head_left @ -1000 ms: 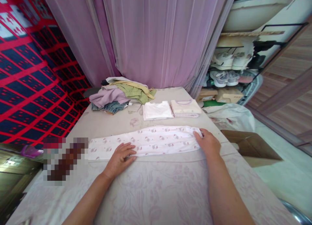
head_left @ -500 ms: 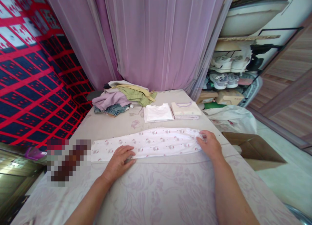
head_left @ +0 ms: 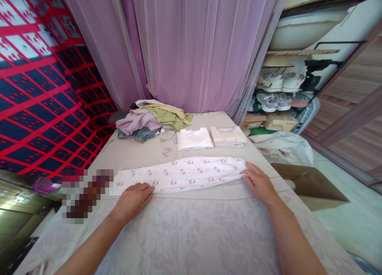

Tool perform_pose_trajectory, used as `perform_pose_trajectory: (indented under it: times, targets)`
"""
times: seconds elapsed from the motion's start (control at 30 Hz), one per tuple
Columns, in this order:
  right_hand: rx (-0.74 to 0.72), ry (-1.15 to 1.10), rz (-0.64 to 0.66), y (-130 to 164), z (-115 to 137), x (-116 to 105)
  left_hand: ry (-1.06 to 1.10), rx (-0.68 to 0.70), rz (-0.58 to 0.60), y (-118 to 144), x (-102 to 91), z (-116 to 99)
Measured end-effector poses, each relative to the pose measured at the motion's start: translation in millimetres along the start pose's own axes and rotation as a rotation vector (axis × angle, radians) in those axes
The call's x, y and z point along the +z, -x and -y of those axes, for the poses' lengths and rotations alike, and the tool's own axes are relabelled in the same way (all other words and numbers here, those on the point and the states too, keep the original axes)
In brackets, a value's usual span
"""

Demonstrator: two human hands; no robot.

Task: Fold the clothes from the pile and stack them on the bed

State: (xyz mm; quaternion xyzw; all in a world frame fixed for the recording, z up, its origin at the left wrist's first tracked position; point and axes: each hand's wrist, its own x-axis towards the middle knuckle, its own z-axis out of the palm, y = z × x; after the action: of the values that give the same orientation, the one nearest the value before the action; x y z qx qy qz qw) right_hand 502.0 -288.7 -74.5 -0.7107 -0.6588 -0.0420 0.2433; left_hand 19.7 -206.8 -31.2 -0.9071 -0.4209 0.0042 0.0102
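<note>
Left hand [head_left: 134, 199] lies low, its fingers close together and slightly curled, their tips on the near edge of a white garment [head_left: 185, 175] with small printed figures. This garment stretches in a long, narrow strip from beside the left hand across to the right hand [head_left: 259, 183], whose bent fingers touch its far-right end; whether they pinch the fabric, one cannot tell. Under both hands spreads a pale flowered cover [head_left: 193, 235]. Beyond the garment, ahead of and between the hands, a folded white shirt [head_left: 195, 139] sits just beside a folded cream top [head_left: 228, 136] with a lilac neckline. Farther ahead of the left hand is a loose heap of clothes [head_left: 152, 120], lilac, green and denim among them. To the right of the right hand, a cardboard box [head_left: 307, 183] stands open. Ahead of both hands hangs a mauve curtain [head_left: 191, 48].
</note>
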Motion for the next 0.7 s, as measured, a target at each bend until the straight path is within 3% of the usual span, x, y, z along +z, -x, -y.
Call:
perform_pose_trajectory:
  times: [0.2, 0.37, 0.53, 0.7]
  targets:
    - [-0.081, -0.171, -0.162, -28, 26, -44, 0.099, -0.134, -0.195, 15, 19.9, 5]
    - [-0.018, -0.173, -0.242, -48, 48, -76, 0.149, -0.203, -0.333, 18, 31.0, 16]
    - [0.14, -0.066, -0.236, -54, 55, -82, 0.16, -0.26, -0.364, 25, 32.4, 36]
    - [0.15, -0.01, -0.211, -51, 46, -77, 0.161, -0.334, -0.392, 39, 35.3, 62]
